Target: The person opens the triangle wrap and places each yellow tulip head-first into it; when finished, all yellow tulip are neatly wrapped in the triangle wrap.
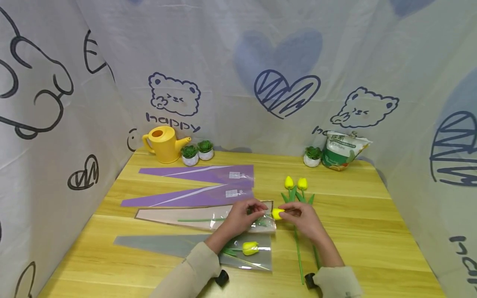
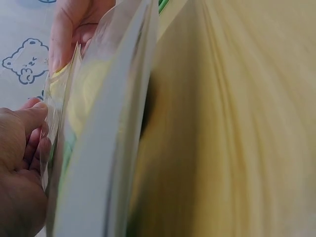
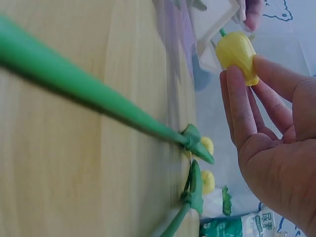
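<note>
A yellow tulip (image 1: 276,214) has its stem inside the pale pink wrapping sleeve (image 1: 160,215) and its bloom at the sleeve's right-hand mouth. My left hand (image 1: 243,217) pinches the clear film near that mouth; the left wrist view shows thumb and fingers on the film (image 2: 54,106). With thumb and fingertips my right hand (image 1: 307,219) pinches the tulip's bloom (image 3: 237,54). Nearer to me lies a grey sleeve (image 1: 160,243) with another yellow tulip (image 1: 250,248) inside. Right of the sleeves, two loose tulips (image 1: 289,182) lie on the table, partly behind my right hand.
Two purple sleeves (image 1: 201,173) lie farther back on the wooden table (image 1: 372,231). Along the back stand a yellow watering can (image 1: 164,145), two small potted succulents (image 1: 190,155), a third succulent (image 1: 312,157) and a green-and-white bag (image 1: 343,151). Patterned cloth hangs behind and at both sides.
</note>
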{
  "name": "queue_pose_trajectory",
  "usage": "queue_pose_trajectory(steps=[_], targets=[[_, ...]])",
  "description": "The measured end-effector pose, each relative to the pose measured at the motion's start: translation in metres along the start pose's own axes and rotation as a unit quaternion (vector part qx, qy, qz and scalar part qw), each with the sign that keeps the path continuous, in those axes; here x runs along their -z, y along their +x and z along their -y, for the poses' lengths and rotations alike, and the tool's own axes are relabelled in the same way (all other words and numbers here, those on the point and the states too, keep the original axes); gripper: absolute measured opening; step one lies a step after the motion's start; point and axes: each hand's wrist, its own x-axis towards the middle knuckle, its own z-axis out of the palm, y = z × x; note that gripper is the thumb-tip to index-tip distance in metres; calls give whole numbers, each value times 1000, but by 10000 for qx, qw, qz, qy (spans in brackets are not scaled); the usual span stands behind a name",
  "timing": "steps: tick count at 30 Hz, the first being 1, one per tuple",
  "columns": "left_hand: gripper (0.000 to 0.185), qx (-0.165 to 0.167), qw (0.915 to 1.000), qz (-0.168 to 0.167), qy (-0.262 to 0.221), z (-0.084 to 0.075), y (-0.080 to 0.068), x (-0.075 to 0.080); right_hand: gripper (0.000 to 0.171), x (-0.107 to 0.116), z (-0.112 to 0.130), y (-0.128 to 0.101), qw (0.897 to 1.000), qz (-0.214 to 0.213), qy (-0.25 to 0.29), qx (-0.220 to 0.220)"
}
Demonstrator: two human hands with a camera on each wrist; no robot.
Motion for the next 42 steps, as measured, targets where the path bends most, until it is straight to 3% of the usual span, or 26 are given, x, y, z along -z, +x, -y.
queue_pose_trajectory(steps=[20, 30, 36, 42], targets=[[11, 70, 9999, -53, -111, -4, 0, 1, 21, -20, 7, 4, 9988, -120, 422, -218], [16, -88, 9999, -44, -76, -5, 0, 3, 21, -23, 8, 5, 9985, -181, 446, -247], [28, -207, 9987, -34, 466, -5, -10, 17, 23, -21, 6, 3, 9976, -130, 636, -259], [25, -246, 9939, 45, 1074, -3, -14, 26, 23, -20, 6, 4, 9957, -160, 851, -328]])
